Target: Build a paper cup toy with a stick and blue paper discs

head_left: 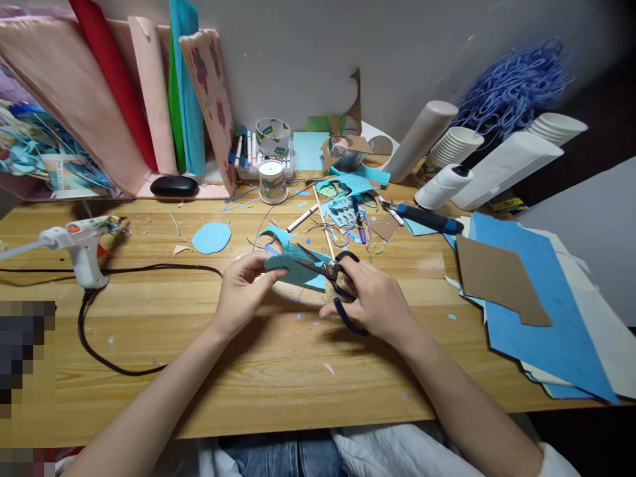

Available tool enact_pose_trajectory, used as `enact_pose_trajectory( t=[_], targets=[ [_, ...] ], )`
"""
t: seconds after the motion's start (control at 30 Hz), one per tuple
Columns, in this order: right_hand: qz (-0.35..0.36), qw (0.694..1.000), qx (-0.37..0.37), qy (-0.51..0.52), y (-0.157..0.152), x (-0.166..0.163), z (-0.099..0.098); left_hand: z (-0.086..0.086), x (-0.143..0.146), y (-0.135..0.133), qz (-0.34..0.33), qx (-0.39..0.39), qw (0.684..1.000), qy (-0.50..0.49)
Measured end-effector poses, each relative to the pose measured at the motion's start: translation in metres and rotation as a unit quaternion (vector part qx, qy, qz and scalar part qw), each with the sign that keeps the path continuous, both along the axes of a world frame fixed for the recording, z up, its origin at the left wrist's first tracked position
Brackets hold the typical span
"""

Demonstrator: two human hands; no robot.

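Observation:
My left hand (248, 285) pinches a piece of light-blue paper (298, 273) between thumb and fingers above the middle of the table. A curved cut strip curls up at its far side. In my right hand (375, 295) is a pair of scissors (330, 270) with black handles, its blades spread apart and pointing left at the paper. The fingers go through one handle loop and the thumb is at the other. A light-blue paper disc (211, 237) lies on the table, left of and beyond my left hand.
A white glue gun (82, 248) with a black cord stands at left. Paper scraps, strings and markers lie beyond my hands, with a paper cup (273, 182). A utility knife (427, 218) and stacked coloured sheets (527, 331) are at right. Rolled paper (149, 93) stands at back left.

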State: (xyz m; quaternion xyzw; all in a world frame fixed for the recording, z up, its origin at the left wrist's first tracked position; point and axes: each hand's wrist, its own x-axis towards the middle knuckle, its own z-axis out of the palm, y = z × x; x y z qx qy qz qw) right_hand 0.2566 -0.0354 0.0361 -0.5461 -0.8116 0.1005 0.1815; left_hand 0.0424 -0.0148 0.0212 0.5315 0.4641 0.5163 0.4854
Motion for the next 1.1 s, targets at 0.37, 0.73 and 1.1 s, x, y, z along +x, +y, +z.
enact_pose_trajectory(
  t=[0.37,0.73,1.1],
  targets=[
    [-0.014,0.999,0.003,-0.041,0.0004,0.0068,0.0018,0.0009,-0.0003,-0.0001,-0.025,-0.021,0.999,0.000],
    [0.036,0.997,-0.051,-0.049,-0.0001,-0.0012,-0.0039,0.0010,-0.0013,-0.0003,-0.022,0.027,0.999,0.041],
    [0.015,0.998,-0.004,-0.062,-0.0026,0.0007,-0.0056,0.0015,-0.0081,0.0037,-0.028,-0.011,0.999,0.015]
  ],
)
